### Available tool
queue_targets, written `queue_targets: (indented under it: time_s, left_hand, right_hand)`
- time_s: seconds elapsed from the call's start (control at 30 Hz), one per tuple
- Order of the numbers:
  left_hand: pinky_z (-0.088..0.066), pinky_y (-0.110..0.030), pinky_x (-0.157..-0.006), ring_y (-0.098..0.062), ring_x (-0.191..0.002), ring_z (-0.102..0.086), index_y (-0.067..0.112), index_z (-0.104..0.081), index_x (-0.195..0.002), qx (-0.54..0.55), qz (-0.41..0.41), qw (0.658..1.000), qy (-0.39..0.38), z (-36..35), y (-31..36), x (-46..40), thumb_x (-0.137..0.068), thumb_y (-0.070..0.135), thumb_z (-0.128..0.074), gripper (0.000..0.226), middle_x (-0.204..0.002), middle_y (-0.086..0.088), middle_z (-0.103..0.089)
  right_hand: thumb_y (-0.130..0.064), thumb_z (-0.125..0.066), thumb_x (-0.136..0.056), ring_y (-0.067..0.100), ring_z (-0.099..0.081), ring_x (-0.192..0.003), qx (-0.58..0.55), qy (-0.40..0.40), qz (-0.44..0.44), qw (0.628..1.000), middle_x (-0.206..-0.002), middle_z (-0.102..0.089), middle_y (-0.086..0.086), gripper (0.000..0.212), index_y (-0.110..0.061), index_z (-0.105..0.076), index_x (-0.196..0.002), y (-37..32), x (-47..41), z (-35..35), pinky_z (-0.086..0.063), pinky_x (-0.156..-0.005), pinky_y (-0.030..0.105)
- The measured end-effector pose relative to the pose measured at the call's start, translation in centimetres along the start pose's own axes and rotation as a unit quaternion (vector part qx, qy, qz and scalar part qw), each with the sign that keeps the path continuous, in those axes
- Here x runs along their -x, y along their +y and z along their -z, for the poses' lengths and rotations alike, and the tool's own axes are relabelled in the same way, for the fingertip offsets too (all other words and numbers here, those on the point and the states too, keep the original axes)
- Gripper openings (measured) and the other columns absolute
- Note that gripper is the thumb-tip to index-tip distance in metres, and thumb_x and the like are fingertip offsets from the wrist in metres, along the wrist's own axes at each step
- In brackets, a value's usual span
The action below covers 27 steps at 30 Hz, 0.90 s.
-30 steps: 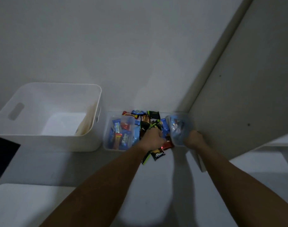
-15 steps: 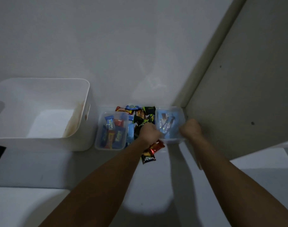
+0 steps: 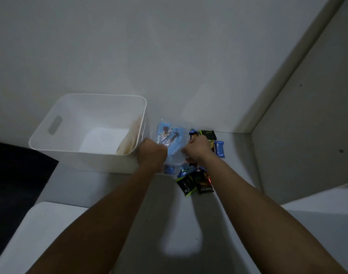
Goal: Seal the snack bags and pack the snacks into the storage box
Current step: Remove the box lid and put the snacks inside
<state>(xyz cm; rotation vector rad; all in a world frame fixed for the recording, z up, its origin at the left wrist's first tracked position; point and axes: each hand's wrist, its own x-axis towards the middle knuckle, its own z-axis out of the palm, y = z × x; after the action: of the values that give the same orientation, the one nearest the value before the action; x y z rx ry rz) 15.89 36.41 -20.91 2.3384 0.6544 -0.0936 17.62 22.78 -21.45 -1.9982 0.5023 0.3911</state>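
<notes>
A dark patch (image 3: pixel 13 171) fills the far-left edge of the scene, with a pale surface (image 3: pixel 40 220) nearer the viewer below it. Right of that stands the white storage box (image 3: pixel 56 153), open at the top, with a slot handle cut in its left wall and a brownish stain on the inside of its right wall; nothing can be made out on its floor. Just beside the box's right near corner is the left hand (image 3: pixel 152 152), its fingers curled tight on the left edge of a clear snack bag (image 3: pixel 170 142) that holds blue wrappers. The bag is lifted between both hands, close to the box's right wall and not inside it. The right hand (image 3: pixel 198 150) grips the bag's right edge, fingers curled likewise. Under the bag a second clear bag (image 3: pixel 170 170) with blue contents lies on the grey floor (image 3: pixel 169 224), mostly hidden. Right of and near to the hands, loose snack packets (image 3: pixel 197 182) in black, green and orange lie scattered, and a blue packet (image 3: pixel 219 148) sits just right of the right hand, with a dark one (image 3: pixel 208 134) farther back. A grey panel (image 3: pixel 311 125) rises on the right.
</notes>
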Motion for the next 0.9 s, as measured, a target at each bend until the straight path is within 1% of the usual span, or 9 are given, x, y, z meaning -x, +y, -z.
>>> queue_targets:
  time_s: [0.1,0.17,0.23,0.3,0.4,0.53,0.6,0.7,0.9]
  left_hand:
    - [-0.048,-0.033,-0.082,-0.036,-0.107,-0.061,0.000,-0.054,-0.118,-0.018,0.016,0.998,-0.054,-0.3,-1.2,-0.1,-0.079,0.024,-0.062,0.046,-0.118,-0.019,-0.063]
    - [-0.047,-0.030,-0.073,-0.034,-0.100,-0.064,0.000,-0.056,-0.116,-0.004,0.030,0.995,-0.093,-0.4,-2.0,-0.4,-0.077,0.027,-0.064,0.048,-0.113,-0.017,-0.065]
    - [-0.044,-0.028,-0.068,-0.033,-0.096,-0.065,-0.001,-0.058,-0.113,0.018,0.031,0.995,-0.096,-0.5,-2.6,-0.5,-0.079,0.027,-0.066,0.045,-0.109,-0.017,-0.067]
    - [-0.044,-0.028,-0.069,-0.034,-0.098,-0.065,-0.002,-0.058,-0.113,0.031,0.035,0.995,-0.088,-0.5,-2.8,-0.7,-0.081,0.026,-0.065,0.043,-0.109,-0.019,-0.067]
    - [-0.042,-0.029,-0.071,-0.035,-0.103,-0.063,-0.004,-0.057,-0.114,0.049,0.051,0.992,-0.106,-0.4,-2.7,-1.1,-0.086,0.025,-0.063,0.041,-0.112,-0.019,-0.065]
    - [-0.047,-0.033,-0.076,-0.034,-0.103,-0.062,-0.004,-0.057,-0.115,0.059,0.049,0.988,-0.137,-0.2,-2.6,-1.3,-0.087,0.027,-0.063,0.042,-0.104,-0.014,-0.062]
    - [-0.046,-0.031,-0.076,-0.033,-0.105,-0.061,-0.003,-0.055,-0.117,0.059,0.036,0.988,-0.141,0.0,-1.9,-0.8,-0.087,0.029,-0.064,0.045,-0.106,-0.013,-0.061]
    - [-0.046,-0.033,-0.080,-0.036,-0.111,-0.059,-0.003,-0.058,-0.115,0.130,0.030,0.978,-0.162,0.8,0.1,-0.4,-0.087,0.027,-0.062,0.041,-0.119,-0.018,-0.063]
    - [-0.043,-0.028,-0.072,-0.035,-0.110,-0.061,-0.003,-0.062,-0.112,0.197,-0.023,0.967,-0.161,5.0,5.4,0.6,-0.087,0.033,-0.062,0.044,-0.117,-0.020,-0.065]
  right_hand:
    - [-0.007,-0.072,-0.072,0.029,-0.070,-0.073,0.000,-0.027,-0.019,0.999,-0.089,-0.067,0.018,0.023,0.003,-0.064,-0.092,1.3,-0.4,-1.9,-0.060,-0.052,0.036]
    - [-0.009,-0.070,-0.073,0.030,-0.070,-0.080,-0.012,-0.051,-0.027,0.998,-0.095,-0.068,0.017,0.027,0.002,-0.063,-0.097,2.0,-0.4,-2.4,-0.062,-0.061,0.044]
    - [-0.010,-0.065,-0.078,0.027,-0.067,-0.087,-0.022,-0.073,-0.031,0.997,-0.098,-0.066,0.013,0.028,0.001,-0.062,-0.104,2.4,-0.3,-2.6,-0.061,-0.071,0.042]
    - [-0.009,-0.060,-0.083,0.024,-0.064,-0.090,-0.050,-0.111,-0.040,0.992,-0.105,-0.065,0.012,0.030,-0.001,-0.059,-0.111,2.5,-0.2,-2.5,-0.059,-0.072,0.038]
    - [-0.010,-0.057,-0.088,0.027,-0.065,-0.100,-0.119,-0.175,-0.063,0.975,-0.115,-0.065,0.014,0.032,-0.007,-0.054,-0.119,3.1,-0.1,-2.5,-0.059,-0.079,0.042]
    - [-0.009,-0.058,-0.090,0.029,-0.066,-0.098,-0.132,-0.165,-0.046,0.976,-0.108,-0.067,0.011,0.013,-0.012,-0.056,-0.103,3.1,0.6,-1.4,-0.058,-0.083,0.050]
    - [-0.009,-0.061,-0.088,0.032,-0.067,-0.098,-0.139,-0.154,-0.045,0.977,-0.109,-0.065,0.013,0.015,-0.011,-0.053,-0.101,2.5,0.9,0.1,-0.058,-0.081,0.054]
    - [-0.010,-0.065,-0.086,0.034,-0.070,-0.090,-0.120,-0.143,-0.026,0.982,-0.104,-0.069,0.016,0.017,-0.009,-0.056,-0.099,0.9,1.7,3.4,-0.059,-0.076,0.053]
    - [-0.015,-0.071,-0.081,0.033,-0.071,-0.079,-0.092,-0.107,0.048,0.989,-0.093,-0.070,0.018,0.024,-0.001,-0.065,-0.100,-4.8,4.5,9.3,-0.060,-0.074,0.048]
